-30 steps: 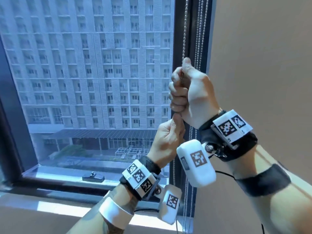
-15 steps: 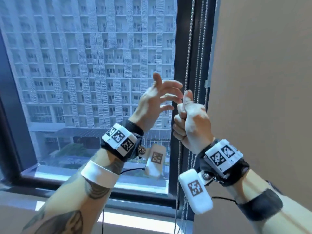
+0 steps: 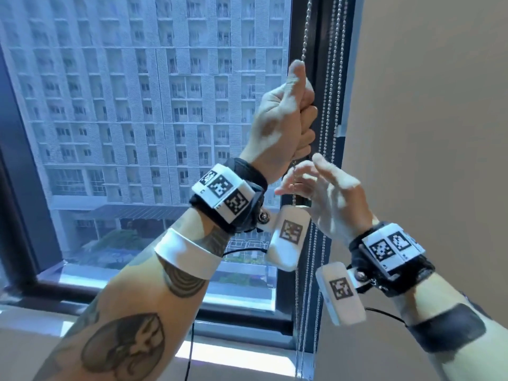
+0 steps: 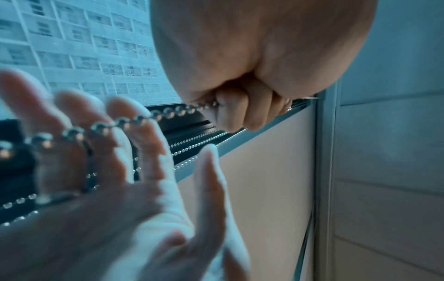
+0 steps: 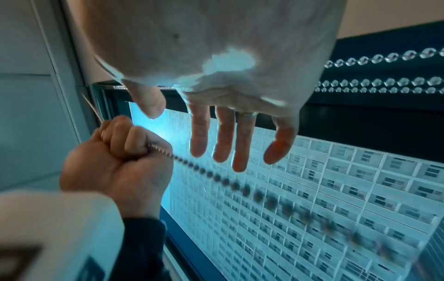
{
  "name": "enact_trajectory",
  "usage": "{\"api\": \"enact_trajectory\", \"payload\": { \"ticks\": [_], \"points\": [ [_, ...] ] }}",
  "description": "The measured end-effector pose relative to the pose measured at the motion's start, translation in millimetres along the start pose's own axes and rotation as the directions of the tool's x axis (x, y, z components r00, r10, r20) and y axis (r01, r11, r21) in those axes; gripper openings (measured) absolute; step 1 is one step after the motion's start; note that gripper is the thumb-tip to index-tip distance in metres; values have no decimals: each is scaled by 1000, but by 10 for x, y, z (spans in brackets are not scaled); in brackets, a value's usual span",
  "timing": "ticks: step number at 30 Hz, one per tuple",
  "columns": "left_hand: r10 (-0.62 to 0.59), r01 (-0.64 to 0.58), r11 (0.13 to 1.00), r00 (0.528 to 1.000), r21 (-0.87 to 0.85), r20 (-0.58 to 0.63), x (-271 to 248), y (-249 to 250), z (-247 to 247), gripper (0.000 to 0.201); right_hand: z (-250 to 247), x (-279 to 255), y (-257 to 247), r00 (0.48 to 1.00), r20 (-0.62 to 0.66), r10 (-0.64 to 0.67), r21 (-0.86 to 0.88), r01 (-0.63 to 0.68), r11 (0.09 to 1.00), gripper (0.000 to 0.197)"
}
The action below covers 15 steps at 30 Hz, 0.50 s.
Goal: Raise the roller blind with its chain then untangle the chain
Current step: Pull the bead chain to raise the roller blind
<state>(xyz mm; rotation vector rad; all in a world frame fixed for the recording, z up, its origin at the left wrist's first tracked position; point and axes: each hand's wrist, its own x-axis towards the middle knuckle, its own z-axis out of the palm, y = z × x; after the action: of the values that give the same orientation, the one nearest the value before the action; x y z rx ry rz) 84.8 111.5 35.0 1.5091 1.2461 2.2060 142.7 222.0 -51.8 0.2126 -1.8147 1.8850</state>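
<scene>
Since the earlier frame our left hand (image 3: 283, 116) had climbed and gripped the chain (image 3: 305, 37); right hand (image 3: 327, 193) released it, fingers (image 5: 221, 136) spread. Window (image 3: 154, 105) appeared uncovered, so we judged raising well along, untangling outstanding.

Your chain (image 3: 304, 37) was shiny metal beads, bright and smooth. Just beside it, the window frame (image 3: 320, 78) looked dark matt metal, and the wall (image 3: 426, 105) past the frame was flat matt beige. The glass (image 3: 137, 105) on the chain's other side was clear and glossy.
</scene>
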Motion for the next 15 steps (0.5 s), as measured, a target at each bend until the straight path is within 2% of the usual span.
{"api": "enact_trajectory", "payload": {
  "ticks": [2,6,10,15],
  "points": [
    [38,-38,999,998,13,-41,-18,5,35,51,-76,2,-97,999,-43,-22,11,22,1000,39],
    [127,-128,992,987,1,-100,-101,-24,113,50,-98,19,-271,996,-72,-59,30,61,998,40],
    [182,-176,982,979,73,-89,-299,-279,98,49,-75,31,-379,994,-65,-92,88,98,991,40],
    [47,-45,997,999,57,-25,-685,-829,-62,44,-49,51,-454,995,-43,-93,122,97,988,37]
  ]
}}
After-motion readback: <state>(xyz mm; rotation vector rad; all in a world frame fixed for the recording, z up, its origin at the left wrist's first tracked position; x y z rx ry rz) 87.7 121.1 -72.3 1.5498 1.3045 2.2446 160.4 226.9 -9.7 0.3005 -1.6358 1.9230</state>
